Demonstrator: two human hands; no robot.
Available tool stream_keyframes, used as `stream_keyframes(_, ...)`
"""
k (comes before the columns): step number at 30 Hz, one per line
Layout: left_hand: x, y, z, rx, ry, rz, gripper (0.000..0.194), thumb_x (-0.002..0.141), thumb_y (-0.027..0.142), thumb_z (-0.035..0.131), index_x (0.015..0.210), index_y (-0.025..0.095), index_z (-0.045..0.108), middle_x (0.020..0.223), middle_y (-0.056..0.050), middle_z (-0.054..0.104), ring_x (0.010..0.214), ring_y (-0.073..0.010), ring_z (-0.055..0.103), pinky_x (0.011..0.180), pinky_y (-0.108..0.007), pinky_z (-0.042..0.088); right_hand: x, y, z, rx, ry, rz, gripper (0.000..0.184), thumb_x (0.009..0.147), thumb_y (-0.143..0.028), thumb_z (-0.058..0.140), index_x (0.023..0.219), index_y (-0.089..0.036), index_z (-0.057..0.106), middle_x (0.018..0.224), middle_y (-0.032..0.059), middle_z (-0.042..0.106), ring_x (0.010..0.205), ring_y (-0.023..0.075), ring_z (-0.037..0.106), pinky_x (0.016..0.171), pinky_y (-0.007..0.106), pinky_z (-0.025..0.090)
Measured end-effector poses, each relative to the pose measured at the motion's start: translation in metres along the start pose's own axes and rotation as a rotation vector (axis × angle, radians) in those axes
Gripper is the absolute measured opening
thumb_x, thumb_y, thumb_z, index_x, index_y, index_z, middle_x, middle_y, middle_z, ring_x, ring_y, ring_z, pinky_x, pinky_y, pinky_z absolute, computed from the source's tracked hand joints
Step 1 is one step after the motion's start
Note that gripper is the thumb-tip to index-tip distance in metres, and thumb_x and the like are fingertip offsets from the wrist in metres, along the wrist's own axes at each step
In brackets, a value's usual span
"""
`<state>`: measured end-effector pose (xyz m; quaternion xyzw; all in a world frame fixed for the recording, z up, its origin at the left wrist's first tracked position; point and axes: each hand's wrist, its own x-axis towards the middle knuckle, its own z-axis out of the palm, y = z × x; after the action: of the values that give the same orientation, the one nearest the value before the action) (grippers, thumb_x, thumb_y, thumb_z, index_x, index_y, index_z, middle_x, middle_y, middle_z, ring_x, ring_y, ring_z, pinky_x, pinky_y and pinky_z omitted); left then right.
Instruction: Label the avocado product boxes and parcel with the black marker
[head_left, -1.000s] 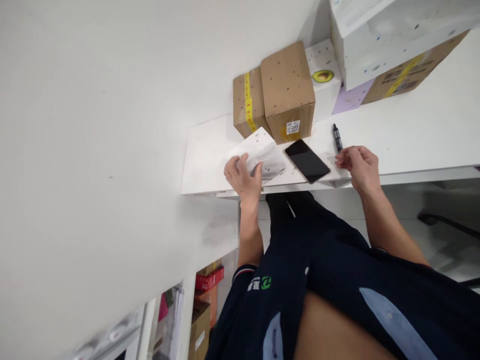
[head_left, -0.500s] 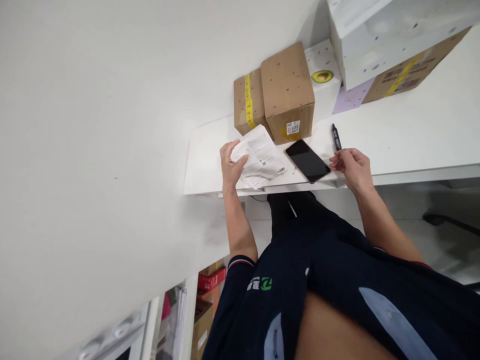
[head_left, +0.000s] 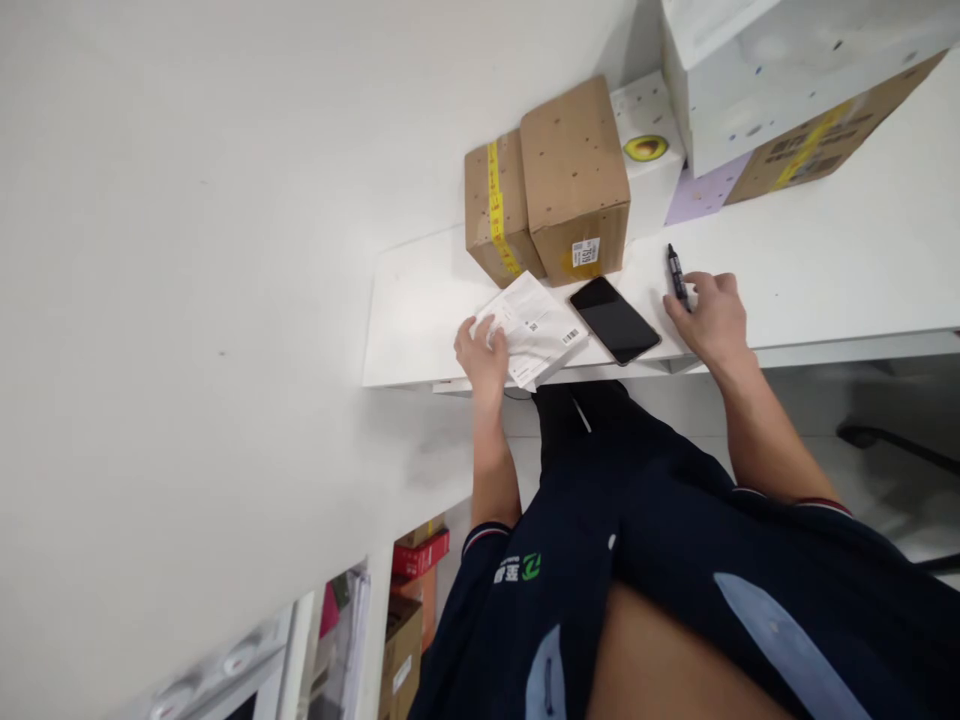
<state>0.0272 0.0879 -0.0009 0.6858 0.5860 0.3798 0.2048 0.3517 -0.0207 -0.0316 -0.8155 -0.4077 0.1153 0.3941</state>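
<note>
My left hand [head_left: 481,352] grips the near left edge of a white printed paper packet [head_left: 534,326] that lies flat on the white table [head_left: 825,260]. A black phone [head_left: 614,319] rests face up just right of the packet. My right hand [head_left: 709,316] has its fingers curled over the lower end of a black marker pen [head_left: 676,270] lying on the table beyond the phone. Whether the fingers have closed around the pen is unclear.
Two brown cardboard boxes [head_left: 555,185] stand behind the packet, with a white avocado-print box [head_left: 646,150] beside them. Larger white and brown boxes [head_left: 780,90] fill the table's far right. A white wall runs along the left. Shelves with boxes [head_left: 409,620] sit below.
The left hand has laid the packet down flat on the table and slid it toward the phone. The right hand has moved forward from the table edge onto the marker pen.
</note>
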Motion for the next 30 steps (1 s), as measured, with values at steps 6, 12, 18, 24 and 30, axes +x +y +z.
stream_keyframes(6, -0.065, 0.037, 0.021, 0.146, -0.141, 0.279, 0.039, 0.095, 0.048, 0.062, 0.118, 0.018, 0.073, 0.126, -0.019, 0.066, 0.132, -0.0347, 0.055, 0.119, -0.054, 0.037, 0.022, 0.009, 0.013, -0.143, -0.175, -0.02, 0.049, 0.084, -0.028, 0.065, 0.132, -0.019, 0.065, 0.116, 0.0193, 0.063, 0.103, 0.0363, 0.066, 0.094, 0.057, 0.051)
stream_keyframes(12, -0.073, 0.047, 0.028, 0.501, -0.166, 0.235, 0.075, 0.092, 0.067, 0.055, 0.14, 0.008, 0.06, 0.15, -0.027, 0.053, 0.139, -0.0412, 0.051, 0.117, -0.055, 0.04, 0.021, -0.007, -0.001, 0.369, -0.191, 0.082, 0.031, 0.087, -0.035, 0.053, 0.105, -0.02, 0.074, 0.086, 0.0105, 0.069, 0.083, 0.0289, 0.069, 0.081, 0.05, 0.057)
stream_keyframes(18, -0.06, 0.051, 0.022, 0.642, -0.25, 0.209, 0.07, 0.089, 0.064, 0.063, 0.141, 0.016, 0.06, 0.156, -0.024, 0.048, 0.135, -0.0423, 0.051, 0.111, -0.057, 0.043, -0.006, -0.071, 0.006, 1.218, -0.437, 0.054, 0.046, 0.064, -0.036, 0.088, 0.1, -0.031, 0.06, 0.076, -0.0061, 0.07, 0.064, 0.0136, 0.065, 0.058, 0.026, 0.054)
stream_keyframes(24, -0.048, 0.051, 0.011, 0.654, -0.287, 0.196, 0.071, 0.078, 0.067, 0.074, 0.135, 0.025, 0.064, 0.158, -0.021, 0.044, 0.136, -0.0432, 0.045, 0.11, -0.058, 0.041, -0.022, -0.137, 0.044, 1.02, -0.368, -0.08, 0.033, 0.087, -0.052, 0.072, 0.084, -0.027, 0.051, 0.051, -0.0102, 0.049, 0.044, 0.0081, 0.044, 0.047, 0.023, 0.037)
stream_keyframes(30, -0.043, 0.049, 0.008, 0.635, -0.304, 0.194, 0.075, 0.077, 0.068, 0.074, 0.136, 0.024, 0.062, 0.155, -0.02, 0.047, 0.134, -0.0416, 0.046, 0.111, -0.057, 0.04, -0.02, -0.159, 0.078, 0.899, -0.519, -0.083, 0.027, 0.089, -0.049, 0.063, 0.098, -0.024, 0.064, 0.069, -0.0044, 0.066, 0.06, 0.0107, 0.059, 0.063, 0.027, 0.05)
